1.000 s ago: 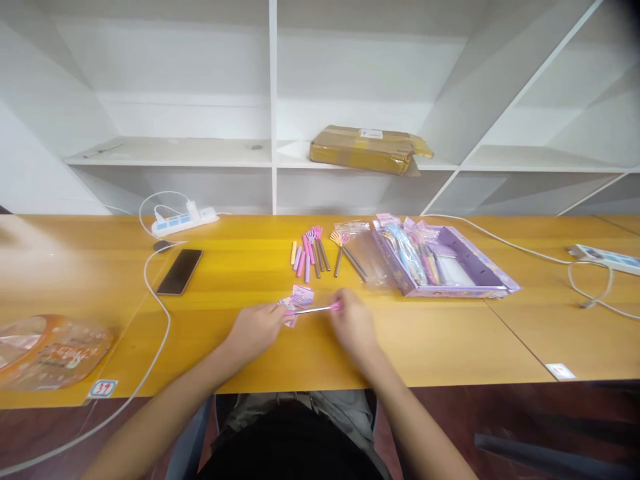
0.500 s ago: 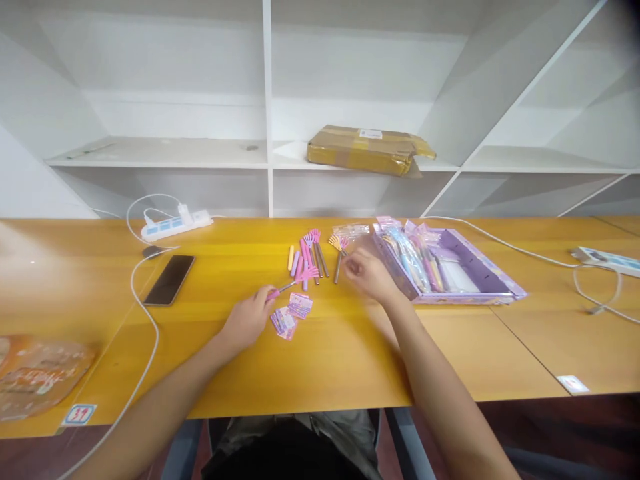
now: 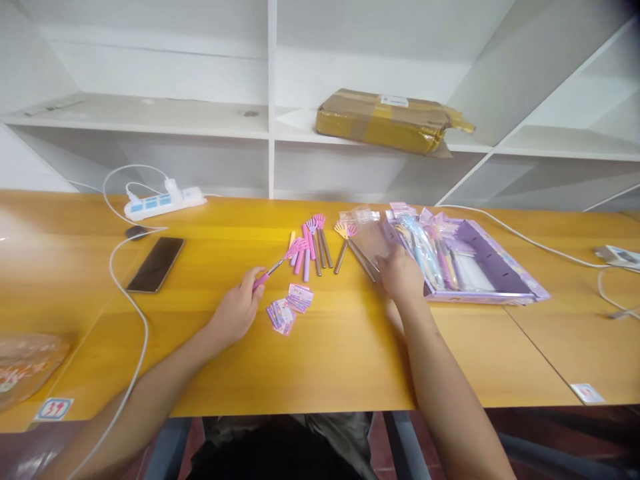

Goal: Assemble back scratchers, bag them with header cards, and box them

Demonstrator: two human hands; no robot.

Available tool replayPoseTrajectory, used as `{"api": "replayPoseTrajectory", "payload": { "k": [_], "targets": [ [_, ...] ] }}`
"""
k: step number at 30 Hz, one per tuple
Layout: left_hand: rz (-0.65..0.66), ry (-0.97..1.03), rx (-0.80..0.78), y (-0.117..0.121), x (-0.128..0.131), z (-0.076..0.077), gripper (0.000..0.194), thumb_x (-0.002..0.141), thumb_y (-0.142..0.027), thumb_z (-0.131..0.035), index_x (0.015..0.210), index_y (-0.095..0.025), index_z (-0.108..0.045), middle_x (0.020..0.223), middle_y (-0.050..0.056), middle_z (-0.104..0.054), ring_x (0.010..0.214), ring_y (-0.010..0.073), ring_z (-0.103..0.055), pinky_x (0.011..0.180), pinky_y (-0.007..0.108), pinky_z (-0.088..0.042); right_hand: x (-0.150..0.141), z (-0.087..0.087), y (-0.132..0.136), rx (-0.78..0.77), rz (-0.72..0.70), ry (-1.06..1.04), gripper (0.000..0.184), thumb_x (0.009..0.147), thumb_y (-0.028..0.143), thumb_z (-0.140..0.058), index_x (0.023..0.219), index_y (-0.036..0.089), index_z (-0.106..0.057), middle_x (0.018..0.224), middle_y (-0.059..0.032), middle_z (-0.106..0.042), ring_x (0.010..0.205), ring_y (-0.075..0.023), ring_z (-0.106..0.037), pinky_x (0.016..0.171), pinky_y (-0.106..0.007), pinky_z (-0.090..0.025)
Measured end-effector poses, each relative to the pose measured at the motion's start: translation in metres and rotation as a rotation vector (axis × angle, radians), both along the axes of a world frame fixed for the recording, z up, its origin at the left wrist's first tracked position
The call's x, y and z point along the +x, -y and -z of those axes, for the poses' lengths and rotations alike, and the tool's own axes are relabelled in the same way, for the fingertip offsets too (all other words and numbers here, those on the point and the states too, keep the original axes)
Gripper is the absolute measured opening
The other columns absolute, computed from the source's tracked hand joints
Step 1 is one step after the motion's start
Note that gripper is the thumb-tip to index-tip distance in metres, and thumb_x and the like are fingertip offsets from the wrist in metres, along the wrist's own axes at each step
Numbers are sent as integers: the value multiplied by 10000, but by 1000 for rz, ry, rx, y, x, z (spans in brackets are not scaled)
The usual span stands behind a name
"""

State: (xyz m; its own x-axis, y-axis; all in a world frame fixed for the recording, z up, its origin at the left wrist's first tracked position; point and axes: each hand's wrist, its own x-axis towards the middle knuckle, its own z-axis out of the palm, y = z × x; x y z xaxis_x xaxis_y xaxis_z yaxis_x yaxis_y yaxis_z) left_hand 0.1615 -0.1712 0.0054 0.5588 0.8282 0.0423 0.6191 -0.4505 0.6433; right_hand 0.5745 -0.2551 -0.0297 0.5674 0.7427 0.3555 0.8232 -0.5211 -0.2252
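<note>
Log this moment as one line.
left hand: holds pink scratcher | right hand: at clear bags, grip unclear, beside purple tray | cards: on table

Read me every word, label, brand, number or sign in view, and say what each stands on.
"39", second digit slightly unclear: sticker at the table's left front edge.
Right front-edge sticker: blurred, unreadable.
Orange lettering on the clear bag at far left: too blurred.
White label on the carton: too small.
Small printed cards: too small.
Purple box: any print too small.
</note>
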Motion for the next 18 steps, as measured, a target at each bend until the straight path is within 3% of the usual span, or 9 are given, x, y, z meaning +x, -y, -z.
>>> {"api": "replayPoseTrajectory", "payload": {
  "k": [4,6,9,11,13,18],
  "targets": [
    [44,126,13,1,-2,3,443,1098,-355,-346,1520,-231,-403,1014,57,-691,852,231,-660,823,367,-497,-10,-13,-1,317,-80,-143,389,1003,389,-520,1285,141,-624,1014,-145,-717,899,-280,-676,835,-418,-528],
    [93,191,33,2,-2,4,401,1106,-352,-333,1453,-248,-503,1004,45,-679,896,215,-655,871,357,-497,-26,-21,-3,509,-186,-254,345,995,434,-542,1204,178,-639,970,-91,-698,836,-236,-657,797,-389,-543],
    [120,265,5,2,-1,3,349,1098,-362,-377,1300,-257,-642,1055,44,-692,937,205,-650,894,338,-490,-66,-30,-3,668,-353,-585,323,988,504,-594,1142,221,-609,892,-23,-647,640,-158,-575,600,-304,-507],
    [146,296,-51,4,1,1,320,1078,-397,-445,1224,-247,-687,1069,46,-697,892,198,-635,853,324,-490,-101,-30,-1,649,-467,-833,324,990,530,-619,1140,245,-588,815,13,-598,529,-124,-486,481,-269,-425],
    [202,310,-113,8,4,1,320,1050,-452,-516,1169,-238,-722,1032,48,-688,857,198,-617,828,322,-492,-135,-27,4,579,-574,-994,316,984,539,-650,1107,256,-579,750,30,-562,520,-122,-464,466,-259,-401],
    [302,353,-272,23,12,7,325,938,-511,-693,1036,-222,-802,997,71,-687,945,243,-652,886,363,-532,-193,-16,17,407,-781,-1091,322,966,541,-700,950,250,-562,745,10,-595,627,-148,-549,567,-278,-472]
  ]
}}
